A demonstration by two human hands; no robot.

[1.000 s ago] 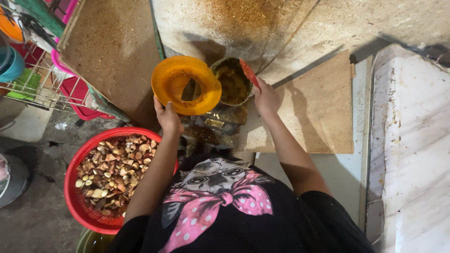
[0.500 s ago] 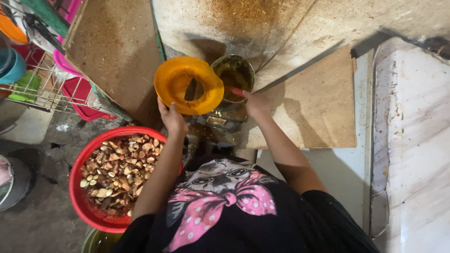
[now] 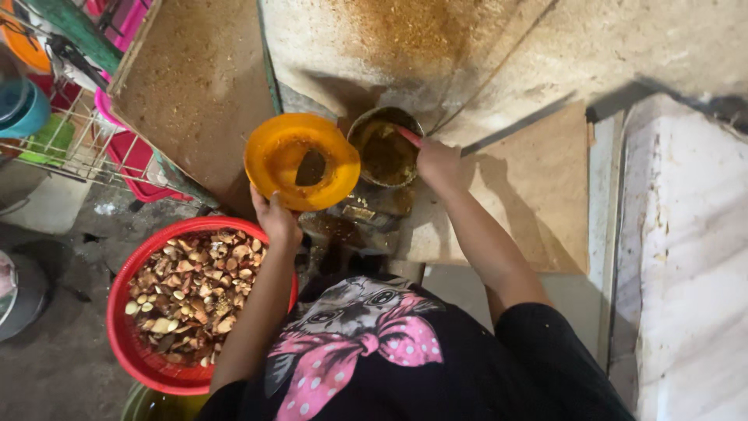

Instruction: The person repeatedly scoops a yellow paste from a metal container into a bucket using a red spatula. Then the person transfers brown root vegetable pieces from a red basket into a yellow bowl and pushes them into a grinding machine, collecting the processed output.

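- my left hand point(image 3: 276, 220) grips the orange bowl point(image 3: 300, 160) by its near rim, tilted up beside the pot point(image 3: 385, 146).
- my right hand point(image 3: 438, 160) is closed on a red handle point(image 3: 408, 136) dipping into the pot of brown mash.
- a red basket point(image 3: 128, 343) of shell pieces sits under my left arm.

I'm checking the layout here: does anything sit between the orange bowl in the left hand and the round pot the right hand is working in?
Nothing visible does. The orange bowl, gripped at its near rim by the left hand, sits right beside the pot, rims nearly meeting. The right hand holds a red-handled utensil into the pot from the far side.
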